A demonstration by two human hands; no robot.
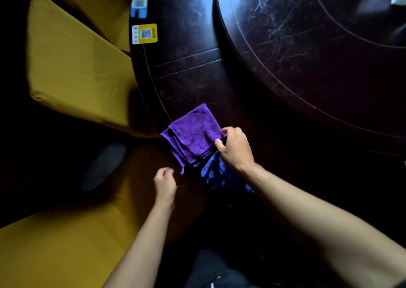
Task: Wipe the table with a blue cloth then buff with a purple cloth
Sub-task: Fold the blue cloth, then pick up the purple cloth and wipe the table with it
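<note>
Your right hand [236, 148] pinches the folded, layered purple cloth [193, 136]; your left hand [164, 183] is curled, holding nothing. Crumpled blue cloth [214, 173] lies just beside.

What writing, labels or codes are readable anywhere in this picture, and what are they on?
Nothing reads clearly.
Yellow square QR-code sticker on the rim of the dark round wooden table: its small print is too blurred.
Blue-and-white sticker beside it: blurred, no words legible.
No writing visible on the folded purple cloth or crumpled blue cloth.
</note>
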